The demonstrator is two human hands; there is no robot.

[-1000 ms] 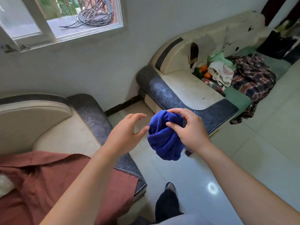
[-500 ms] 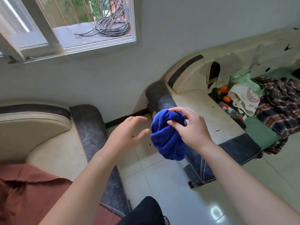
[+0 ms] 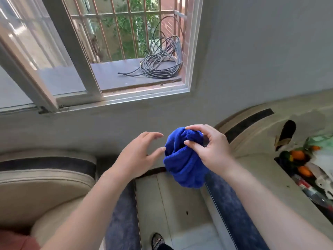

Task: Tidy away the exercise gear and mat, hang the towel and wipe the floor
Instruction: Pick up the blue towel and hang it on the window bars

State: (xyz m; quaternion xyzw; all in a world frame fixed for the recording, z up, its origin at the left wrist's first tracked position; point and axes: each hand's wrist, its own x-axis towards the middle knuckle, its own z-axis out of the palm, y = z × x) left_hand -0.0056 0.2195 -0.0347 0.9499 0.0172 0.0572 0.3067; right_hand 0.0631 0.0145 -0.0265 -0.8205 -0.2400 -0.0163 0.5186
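Since a second ago my view has lifted. The window [image 3: 115, 47] with the coil of cable [image 3: 160, 69] on its sill now fills the upper part, and the red blanket [image 3: 16, 243] has almost gone out of sight at the lower left. My two hands have stayed in front of me, and the left one has come closer to the towel.

At the left stands the beige armchair [image 3: 45, 181]; nothing of the task lies on the part that I see. My left hand [image 3: 137, 157] is open, with the fingers spread and a little bent, and it holds nothing. Its thumb tip is just beside the towel [image 3: 182, 170]; I cannot tell whether it touches. The towel is in the air between the two seats, above the strip of tiled floor [image 3: 171, 204], bunched into a loose blue ball. My right hand [image 3: 210, 150] holds it at the top. The thumb and forefinger pinch a fold, and the other fingers are curled behind it.

I judge the towel to be light, soft and limp, not slippery and not fragile. It will probably sag and open when a fold is let go. For hanging, I should find an edge or two corners with the left hand and draw it flat.

At the right is the sofa [image 3: 252, 159]. On it some oranges [image 3: 298, 155] lie in something dark, perhaps a bag; it is too blurred to say. I do not see any other container.
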